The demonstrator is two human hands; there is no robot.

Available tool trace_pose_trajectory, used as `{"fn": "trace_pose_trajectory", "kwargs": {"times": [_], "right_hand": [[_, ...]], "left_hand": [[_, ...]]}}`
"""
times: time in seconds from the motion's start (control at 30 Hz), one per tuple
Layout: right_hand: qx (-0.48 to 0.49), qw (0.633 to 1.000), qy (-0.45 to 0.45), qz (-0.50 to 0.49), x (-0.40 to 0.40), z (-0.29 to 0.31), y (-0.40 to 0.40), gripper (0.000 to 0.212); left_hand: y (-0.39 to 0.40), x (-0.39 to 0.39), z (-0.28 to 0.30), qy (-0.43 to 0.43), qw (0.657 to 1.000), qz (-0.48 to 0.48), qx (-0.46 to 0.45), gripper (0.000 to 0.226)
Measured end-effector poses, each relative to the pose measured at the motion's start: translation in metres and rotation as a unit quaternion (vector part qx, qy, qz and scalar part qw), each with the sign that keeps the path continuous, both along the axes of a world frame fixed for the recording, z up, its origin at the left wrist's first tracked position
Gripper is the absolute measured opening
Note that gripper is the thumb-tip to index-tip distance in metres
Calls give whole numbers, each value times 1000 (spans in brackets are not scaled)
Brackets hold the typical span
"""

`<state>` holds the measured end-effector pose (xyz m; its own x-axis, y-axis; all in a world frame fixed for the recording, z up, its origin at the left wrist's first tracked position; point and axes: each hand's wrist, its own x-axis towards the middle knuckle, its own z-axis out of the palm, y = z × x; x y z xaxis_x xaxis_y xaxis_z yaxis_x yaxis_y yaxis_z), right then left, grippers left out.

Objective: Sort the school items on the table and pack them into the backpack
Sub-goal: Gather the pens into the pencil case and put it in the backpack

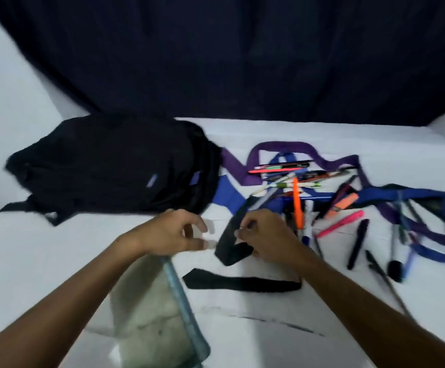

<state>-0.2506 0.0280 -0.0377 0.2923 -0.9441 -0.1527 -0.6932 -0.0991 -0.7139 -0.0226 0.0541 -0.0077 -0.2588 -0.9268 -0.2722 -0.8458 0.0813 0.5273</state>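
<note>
Two hands needed: pinching black strap with right hand, bring empty, loose left hand to fold neatly.

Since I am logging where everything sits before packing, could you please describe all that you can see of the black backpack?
The black backpack lies flat on the white table, far left, near the dark curtain. It looks like soft, slack fabric, with a small pale label and a bluish tab on its face. Black straps trail from its near-left end. Whether it is zipped is unclear. Neither hand touches it; purple and blue straps lie along its right edge.
</note>
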Motion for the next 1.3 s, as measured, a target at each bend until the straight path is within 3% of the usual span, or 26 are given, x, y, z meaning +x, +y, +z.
{"fn": "trace_pose_trajectory", "kwargs": {"times": [0.13,0.3,0.47,0.63,0.9,1.1,1.3], "right_hand": [[-25,992,35,-115,-89,11,-3,10],[-6,972,71,-222,-180,12,4,17],[111,967,155,-172,-214,9,-3,11],[177,947,259,-69,-221,-5,-10,38],[164,950,264,-24,-223,-10,-17,36],[189,960,204,-23,-231,-10,-20,36],[161,964,211,-11,-232,-12,-25,38]], "left_hand": [[-42,-84,-23,24,996,-72,-37,16],[-73,-167,-46,29,997,-29,-65,22],[-82,-193,-56,17,999,39,-22,31],[-88,-193,-56,98,988,111,49,33],[-90,-187,-55,185,954,200,127,37],[-83,-188,-50,225,947,205,106,27],[-78,-194,-50,275,938,190,91,12]]}}
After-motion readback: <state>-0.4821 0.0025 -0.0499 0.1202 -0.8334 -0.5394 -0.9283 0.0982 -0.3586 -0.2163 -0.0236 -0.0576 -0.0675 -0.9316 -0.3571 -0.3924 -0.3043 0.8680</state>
